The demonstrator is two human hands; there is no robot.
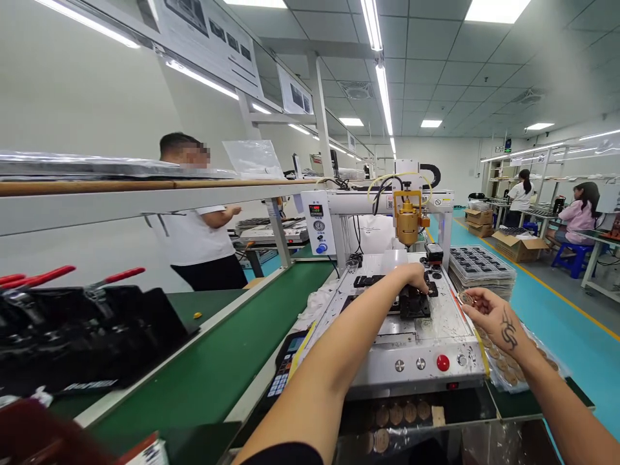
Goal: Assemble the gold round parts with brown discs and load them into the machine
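Observation:
My left hand [414, 276] reaches over the machine bed, fingers curled down at a black fixture block [414, 305]. What its fingertips hold, if anything, is hidden. To the right of the bed, my right hand [494, 320] pinches a round copper-coloured disc [465, 298] between thumb and fingers. Beneath that hand lies a clear plastic tray [517, 386] with several similar round discs in it. A white benchtop machine [387, 365] with a gold-coloured head [407, 221] stands in front of me; the head hangs just beyond my left hand.
A red button [442, 362] sits on the machine's front panel. Stacked clear trays [483, 268] stand at its right, a keypad controller [285, 365] at its left. A green conveyor belt [232, 361] runs along the left, near black clamp fixtures [87, 336]. A person [206, 239] stands beyond it.

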